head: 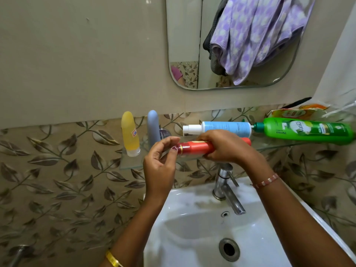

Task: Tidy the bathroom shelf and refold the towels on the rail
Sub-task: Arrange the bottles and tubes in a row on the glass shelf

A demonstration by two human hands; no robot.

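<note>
A red bottle [194, 147] lies sideways at the front of the glass shelf [129, 163]. My right hand [225, 146] wraps over its middle from above. My left hand [160, 160] is at its cap end, thumb and fingers curled close to the cap; whether they touch it I cannot tell. Behind the red bottle lie a blue bottle with a white pump [221, 128] and a green shampoo bottle [308, 131], both on their sides. A yellow tube [130, 133] and a grey-blue tube [153, 126] stand upright at the shelf's left end. A purple patterned towel [256, 35] shows in the mirror.
The white sink [192, 224] with a chrome tap [225, 187] sits directly below the shelf. An orange packet [294, 112] lies behind the green bottle at the right. The mirror [183, 45] hangs above. Leaf-patterned tiles cover the wall.
</note>
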